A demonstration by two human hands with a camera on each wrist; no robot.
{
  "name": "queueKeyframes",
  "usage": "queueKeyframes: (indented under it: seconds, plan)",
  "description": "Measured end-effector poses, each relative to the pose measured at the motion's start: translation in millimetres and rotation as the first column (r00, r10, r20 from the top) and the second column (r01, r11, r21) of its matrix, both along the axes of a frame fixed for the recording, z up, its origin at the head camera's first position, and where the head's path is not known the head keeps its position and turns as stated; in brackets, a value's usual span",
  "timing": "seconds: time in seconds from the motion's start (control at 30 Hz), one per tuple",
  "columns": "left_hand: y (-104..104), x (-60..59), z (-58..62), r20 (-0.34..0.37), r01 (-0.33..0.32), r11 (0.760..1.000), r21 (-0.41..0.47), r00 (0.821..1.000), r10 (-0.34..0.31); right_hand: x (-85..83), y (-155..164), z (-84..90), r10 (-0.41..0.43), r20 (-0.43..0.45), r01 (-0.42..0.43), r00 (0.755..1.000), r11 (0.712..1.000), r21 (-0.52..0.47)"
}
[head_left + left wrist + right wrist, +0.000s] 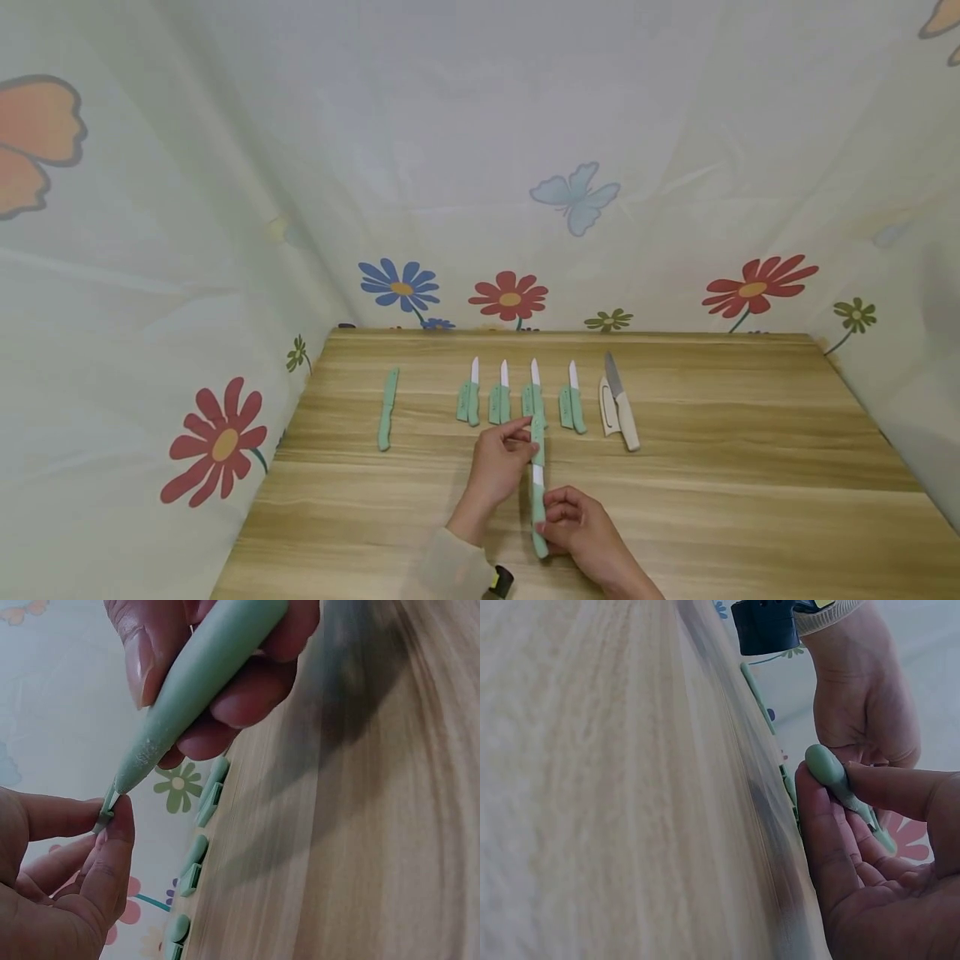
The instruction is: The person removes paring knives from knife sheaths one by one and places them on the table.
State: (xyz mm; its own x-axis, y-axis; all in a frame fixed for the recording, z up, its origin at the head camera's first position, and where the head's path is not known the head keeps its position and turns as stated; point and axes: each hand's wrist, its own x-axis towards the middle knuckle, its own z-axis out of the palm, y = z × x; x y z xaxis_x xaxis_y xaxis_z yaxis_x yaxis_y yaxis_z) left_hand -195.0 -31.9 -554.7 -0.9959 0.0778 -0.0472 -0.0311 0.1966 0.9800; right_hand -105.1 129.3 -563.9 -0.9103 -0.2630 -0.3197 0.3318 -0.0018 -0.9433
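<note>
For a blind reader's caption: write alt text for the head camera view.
Two bare hands hold a mint-green knife over a light wooden table: the left hand pinches its mint-green sheath, the right hand grips the mint-green handle, white blade showing between. Behind lie a sheathed green knife, four unsheathed ones, and a beige-handled knife.

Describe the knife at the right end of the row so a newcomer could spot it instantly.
On the wooden table, a row of knives lies near the flowered backdrop. The beige-handled knife ends it on the right, beside its beige sheath. Alone there, it has a grey blade; its neighbours are green with white blades.
</note>
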Motion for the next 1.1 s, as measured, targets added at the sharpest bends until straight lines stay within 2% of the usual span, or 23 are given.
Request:
queueKeyframes:
  seconds: [0.57, 1.1]
  plan:
    - [0.1, -1.0, 0.6, -0.002, -0.036, 0.999, 0.011, 0.999, 0.036, 3.1, 0.9, -3.5, 0.032, 0.004, -0.032, 0.999, 0.999, -0.038]
    - [-2.2, -1.9, 3.1, -0.006, -0.076, 0.997, 0.026, 0.997, 0.076, 8.7, 3.4, -6.5, 0.101, 0.004, -0.101, 0.995, 0.992, -0.072]
